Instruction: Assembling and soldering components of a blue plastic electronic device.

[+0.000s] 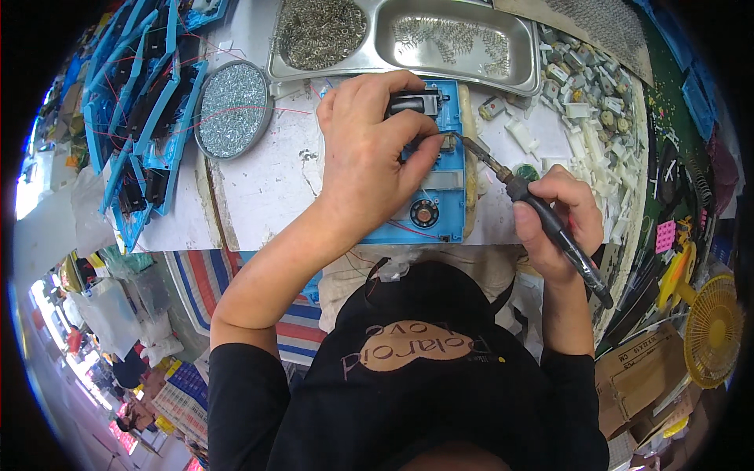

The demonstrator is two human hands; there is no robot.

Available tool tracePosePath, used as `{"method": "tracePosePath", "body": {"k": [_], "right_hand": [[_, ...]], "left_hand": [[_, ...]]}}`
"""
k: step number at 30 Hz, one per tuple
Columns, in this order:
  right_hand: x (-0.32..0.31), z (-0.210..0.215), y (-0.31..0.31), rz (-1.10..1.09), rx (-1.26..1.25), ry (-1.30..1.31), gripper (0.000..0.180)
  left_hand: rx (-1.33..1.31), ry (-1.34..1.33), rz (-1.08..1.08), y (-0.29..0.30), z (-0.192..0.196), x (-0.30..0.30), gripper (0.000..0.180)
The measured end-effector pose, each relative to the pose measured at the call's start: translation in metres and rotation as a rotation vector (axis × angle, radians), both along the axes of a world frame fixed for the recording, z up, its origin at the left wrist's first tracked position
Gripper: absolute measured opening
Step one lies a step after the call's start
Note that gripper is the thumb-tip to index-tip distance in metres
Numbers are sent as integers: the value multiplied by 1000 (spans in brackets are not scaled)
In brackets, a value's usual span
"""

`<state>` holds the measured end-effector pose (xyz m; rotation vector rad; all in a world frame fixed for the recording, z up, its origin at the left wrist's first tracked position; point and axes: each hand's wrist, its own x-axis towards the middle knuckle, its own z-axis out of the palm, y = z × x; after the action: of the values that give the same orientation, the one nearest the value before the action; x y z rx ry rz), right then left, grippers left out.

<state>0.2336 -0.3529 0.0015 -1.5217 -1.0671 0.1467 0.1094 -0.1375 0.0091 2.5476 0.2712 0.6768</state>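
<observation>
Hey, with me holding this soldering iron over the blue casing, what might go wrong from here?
A slip of the soldering iron in your right hand could burn your left hand if it's hot, since your left fingertips are close to the tip. The tip might also mark the blue casing. The metal tray of springs sits just beyond your left hand, so a knock might spill some.

Near, downward head-level fisheye (rim perhaps unclear)
</observation>
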Motion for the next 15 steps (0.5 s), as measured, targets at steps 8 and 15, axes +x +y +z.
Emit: {"method": "tracePosePath", "body": {"k": [8,15], "right_hand": [[-1,1,2,45,-26,-144,31],[-4,3,5,59,12,-352,33]], "left_hand": [[21,-8,16,-1,1,0,14],[48,0,23,-2,3,1,14]]}}
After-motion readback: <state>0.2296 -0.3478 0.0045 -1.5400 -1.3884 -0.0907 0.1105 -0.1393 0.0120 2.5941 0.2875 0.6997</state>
